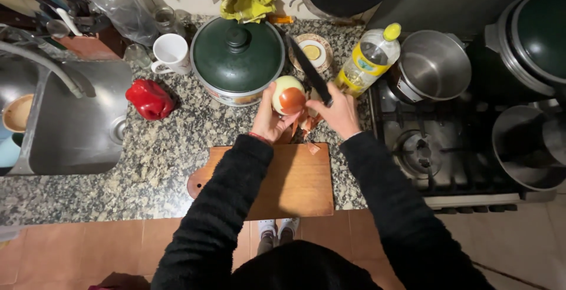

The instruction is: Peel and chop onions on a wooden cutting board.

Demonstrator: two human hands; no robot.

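Onion (pixel 288 95) in left hand (pixel 268 120), knife (pixel 309 69) in right hand (pixel 340 113).

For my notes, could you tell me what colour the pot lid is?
Dark green lid, black knob; head view.

We see both arms in fuzzy black sleeves reaching forward, bent in so the hands meet in the middle. Our left hand (pixel 269 119) is cupped, palm turned up, fingers curled closed. Our right hand (pixel 339 113) is closed in a fist, thumb side up. A red band sits on our left wrist.
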